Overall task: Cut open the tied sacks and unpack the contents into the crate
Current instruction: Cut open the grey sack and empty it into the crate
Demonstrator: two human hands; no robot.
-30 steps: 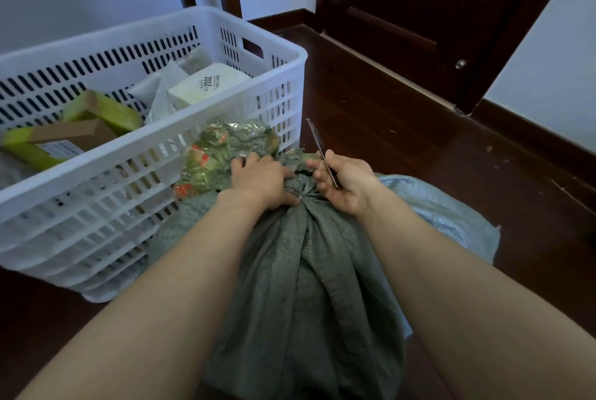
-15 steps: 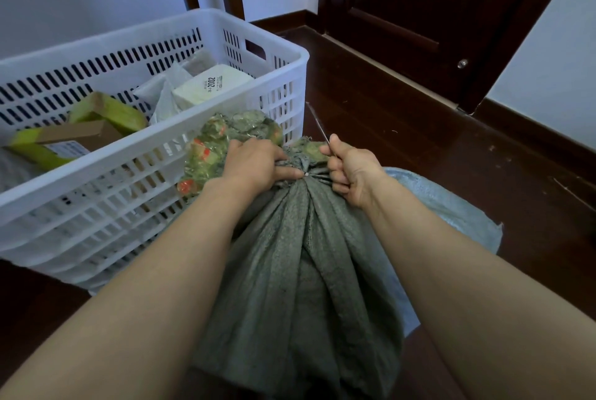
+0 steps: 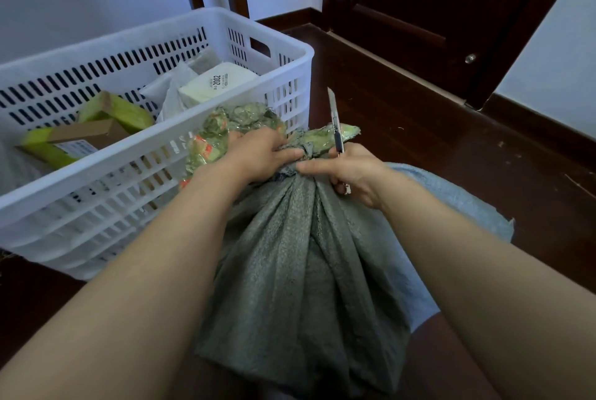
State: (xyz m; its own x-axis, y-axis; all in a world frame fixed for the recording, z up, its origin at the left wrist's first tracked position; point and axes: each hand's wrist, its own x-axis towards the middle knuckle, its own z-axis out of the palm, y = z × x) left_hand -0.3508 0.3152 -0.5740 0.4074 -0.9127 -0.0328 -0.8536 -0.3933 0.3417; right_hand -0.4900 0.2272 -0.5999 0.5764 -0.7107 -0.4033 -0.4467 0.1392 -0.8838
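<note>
- The grey-green sack (image 3: 290, 254) stands on the dark wooden floor (image 3: 419, 141), between the two forearms and just beside the white crate (image 3: 135, 146).
- The top of the sack is gathered into a tight neck, and the cloth falls down from it in long folds.
- The left hand (image 3: 261, 154) grips this neck from the left side. Its fingers (image 3: 283, 149) are curled around the bunched cloth.
- The right hand (image 3: 358, 173) holds a thin knife (image 3: 335, 128). The blade points up and away from the person, just to the right of the neck.
- The fingers of the right hand are closed around the knife handle, but the index finger (image 3: 314, 168) is stretched out and touches the cloth just below the neck.
- Above the neck, crumpled clear plastic (image 3: 238, 119) with green and orange parts comes out of the sack and lies against the crate wall.
- In the crate lie green and brown boxes (image 3: 109, 112) and a white pack (image 3: 222, 83) with the print "2002".
- A light blue sack (image 3: 467, 206) lies flat on the floor, behind and to the right of the grey-green one.
- A dark door (image 3: 419, 12) is at the far side of the room.
</note>
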